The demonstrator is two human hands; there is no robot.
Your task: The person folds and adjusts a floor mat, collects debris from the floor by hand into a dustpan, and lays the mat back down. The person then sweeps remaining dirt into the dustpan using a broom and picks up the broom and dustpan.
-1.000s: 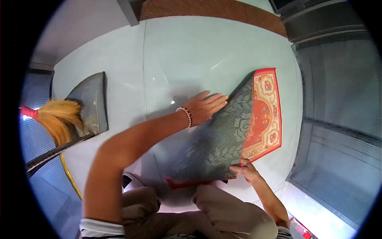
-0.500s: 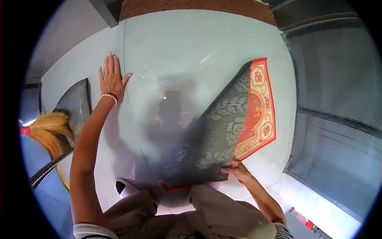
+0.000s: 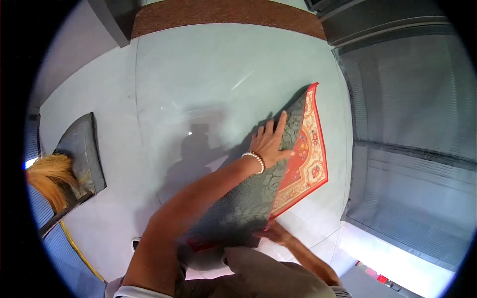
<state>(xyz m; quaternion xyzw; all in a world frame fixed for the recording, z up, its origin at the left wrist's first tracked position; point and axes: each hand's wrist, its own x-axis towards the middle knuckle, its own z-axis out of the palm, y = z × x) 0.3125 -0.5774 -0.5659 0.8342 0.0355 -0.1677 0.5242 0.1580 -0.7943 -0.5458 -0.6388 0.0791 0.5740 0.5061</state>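
Observation:
A red and cream floral floor mat [image 3: 312, 141] lies folded over on the floor, its grey, leaf-embossed backing [image 3: 243, 193] turned up across most of it. My left hand [image 3: 271, 144], with a beaded bracelet at the wrist, rests on that backing near the fold, its fingers spread. At the mat's near edge, my right hand [image 3: 276, 233] grips the border; part of its fingers is hidden by the mat. The red border also shows by my knees, partly covered by my arm and legs.
To the left are a grey dustpan [image 3: 82, 154] and a broom with tan bristles [image 3: 53, 176]. Dark-framed ribbed panels [image 3: 407, 149] line the right side. A brown threshold strip [image 3: 228, 17] crosses the far end of the pale tiled floor [image 3: 189, 64].
My left hand has moved right from the bare floor onto the mat's backing. The right hand keeps its grip at the near edge. The view has shifted slightly.

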